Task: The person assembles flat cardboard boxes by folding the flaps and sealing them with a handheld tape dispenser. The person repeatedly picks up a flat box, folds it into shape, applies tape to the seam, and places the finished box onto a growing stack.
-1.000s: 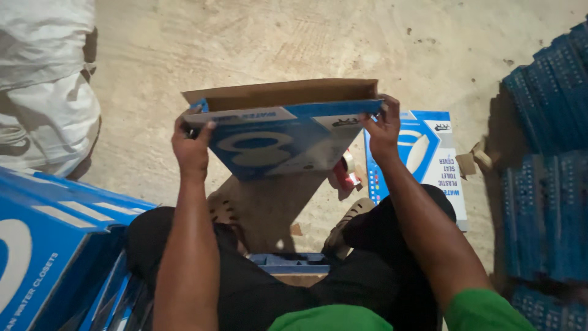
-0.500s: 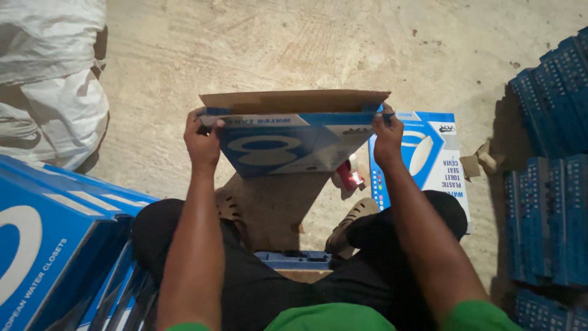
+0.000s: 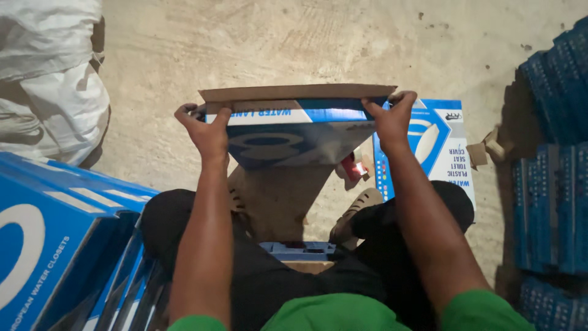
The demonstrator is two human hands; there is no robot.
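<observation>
You hold a blue and white cardboard box [image 3: 294, 132] out in front of you, above your knees and the concrete floor [image 3: 275, 43]. Your left hand [image 3: 205, 129] clamps its left end, fingers curled over the top edge, and your right hand [image 3: 389, 119] clamps its right end the same way, so the box spans the gap between both hands. Its brown flap [image 3: 294, 93] stands open along the far edge. A flat printed box [image 3: 438, 147] lies on the floor just beyond your right hand. Blue cartons [image 3: 55, 239] are stacked at your left, more blue stacks [image 3: 551, 171] at your right, and white sacks [image 3: 46, 73] sit at the far left.
</observation>
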